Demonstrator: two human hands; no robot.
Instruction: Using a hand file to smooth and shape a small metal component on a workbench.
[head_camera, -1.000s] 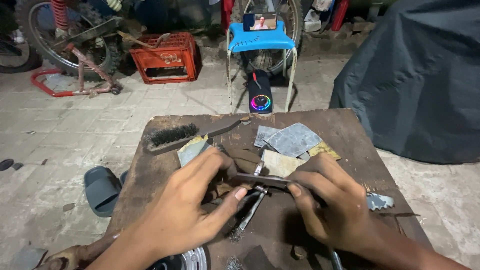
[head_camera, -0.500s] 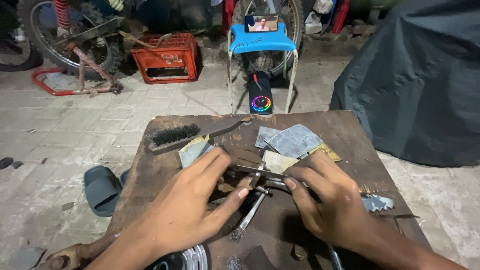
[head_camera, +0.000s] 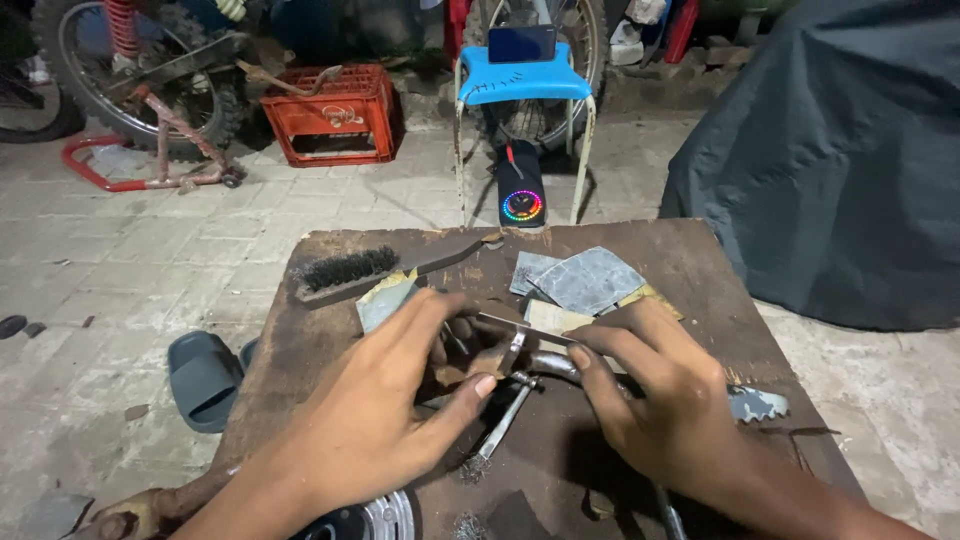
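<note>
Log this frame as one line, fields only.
left hand: gripping small metal part | right hand: holding curved metal tube | surface: wooden board | nearby: wire brush, sandpaper sheets

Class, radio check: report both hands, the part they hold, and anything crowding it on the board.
Left hand and right hand both gripping a curved metal part. Part low over wooden board. Wire brush and sandpaper sheets just behind.

Paved brick floor, blue chair, red crate, dark tarpaulin, dim light
</note>
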